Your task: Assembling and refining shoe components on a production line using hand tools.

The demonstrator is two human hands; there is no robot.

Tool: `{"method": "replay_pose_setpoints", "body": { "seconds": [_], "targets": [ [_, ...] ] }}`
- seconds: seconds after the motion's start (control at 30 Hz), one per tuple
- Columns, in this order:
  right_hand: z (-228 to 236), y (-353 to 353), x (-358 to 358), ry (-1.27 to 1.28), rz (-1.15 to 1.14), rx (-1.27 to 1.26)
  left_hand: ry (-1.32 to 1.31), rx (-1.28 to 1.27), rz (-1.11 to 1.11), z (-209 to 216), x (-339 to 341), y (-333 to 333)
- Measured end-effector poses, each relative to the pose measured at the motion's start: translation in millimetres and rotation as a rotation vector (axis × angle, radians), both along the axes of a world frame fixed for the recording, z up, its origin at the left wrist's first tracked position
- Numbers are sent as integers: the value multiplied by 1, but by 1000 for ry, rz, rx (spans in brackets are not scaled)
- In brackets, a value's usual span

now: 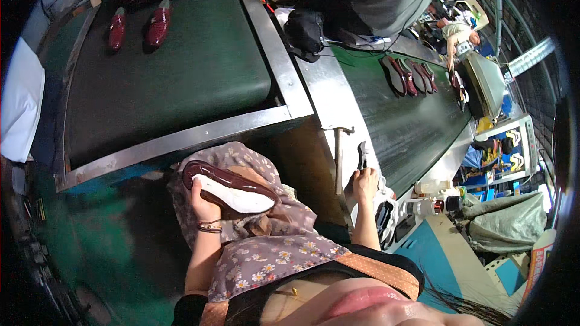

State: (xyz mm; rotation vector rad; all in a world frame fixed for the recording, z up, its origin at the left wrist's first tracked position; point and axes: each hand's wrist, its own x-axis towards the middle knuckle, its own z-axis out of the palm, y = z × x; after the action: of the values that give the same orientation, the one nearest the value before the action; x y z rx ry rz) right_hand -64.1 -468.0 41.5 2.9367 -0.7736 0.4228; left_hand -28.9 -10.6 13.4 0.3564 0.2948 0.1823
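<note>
My left hand [206, 205] is closed around the heel end of a glossy dark red shoe [232, 180]. The shoe lies on its side above my lap, its white underside [235, 197] toward me. On the metal ledge to the right, my right hand [365, 186] is closed on a metal tool [362, 152] with a curved, jaw-like head; the fingers cover its lower part. A hammer [339, 163] lies on the ledge just left of that hand.
A green conveyor belt [199, 72] ahead carries dark red shoes [158, 24]. On a second belt [393, 127] at right are more dark red shoes [397, 76]. A black bag [305, 30] rests near a seated person [393, 0]. Jars [423, 206] stand at the right.
</note>
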Motion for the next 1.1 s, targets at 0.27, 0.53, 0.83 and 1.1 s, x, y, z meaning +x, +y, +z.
{"method": "replay_pose_setpoints", "body": {
  "seconds": [0.27,0.53,0.83,1.1],
  "targets": [
    [-46,-129,-15,-39,-27,98,150,814,-97,-29,-34,56],
    [25,-1,33,-570,473,1255,112,723,-131,-8,-80,51],
    [61,177,49,44,761,1459,0,1500,260,-14,-52,27],
    [55,258,35,861,804,1380,-416,1774,12,-32,-60,70]
  ]
}}
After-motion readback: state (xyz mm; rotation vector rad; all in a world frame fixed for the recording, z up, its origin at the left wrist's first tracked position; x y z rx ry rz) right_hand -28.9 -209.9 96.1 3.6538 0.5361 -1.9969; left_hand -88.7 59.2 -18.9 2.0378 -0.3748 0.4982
